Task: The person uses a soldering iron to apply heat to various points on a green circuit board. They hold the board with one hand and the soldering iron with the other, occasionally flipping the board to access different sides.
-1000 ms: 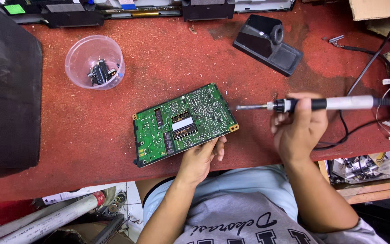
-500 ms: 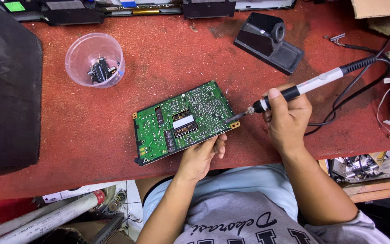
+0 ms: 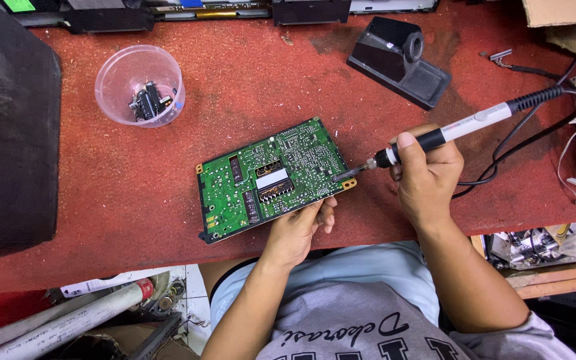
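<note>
Circuit board (image 3: 271, 179) was steadied at its near edge by the left hand (image 3: 296, 230) — the soldering iron (image 3: 435, 138), gripped in the right hand (image 3: 427, 175), was angled leftward, its tip at the board's right edge.

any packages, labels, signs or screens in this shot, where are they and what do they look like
White rectangular label: middle of the green circuit board, black component just below it.
Brown cardboard box: top right corner of the red bench, flat plain flaps, partly cut off.
Small green sticker or tag: top left edge, bright green, cut off by the frame.
No signs or lit screens in view.
</note>
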